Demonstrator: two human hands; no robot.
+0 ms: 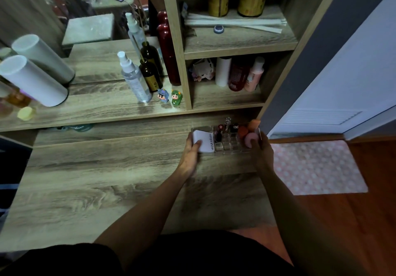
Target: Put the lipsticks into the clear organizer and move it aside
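I have the organizer (227, 141) between both hands at the far right of the desk (107, 179), close under the shelf (227, 102). Its long axis runs left to right, so each hand takes one short end: my left hand (191, 150) is wrapped on the left end, thumb lying over the white card (202, 140) that sits there, and my right hand (260, 149) is closed on the right end, beside the pink sponges (248, 135). Each grip is pressed onto the organizer, not spread. The lipsticks (227, 126) stand upright in the back cells; the front cells look empty, and I see no loose ones on the desk.

So I judge the filling done and the shifting in hand. Neither hand is nearer; the load is shared. The desk is bare wood to my left and toward me, while the right end is near the desk edge, with a mat (317, 166) on the floor beyond.
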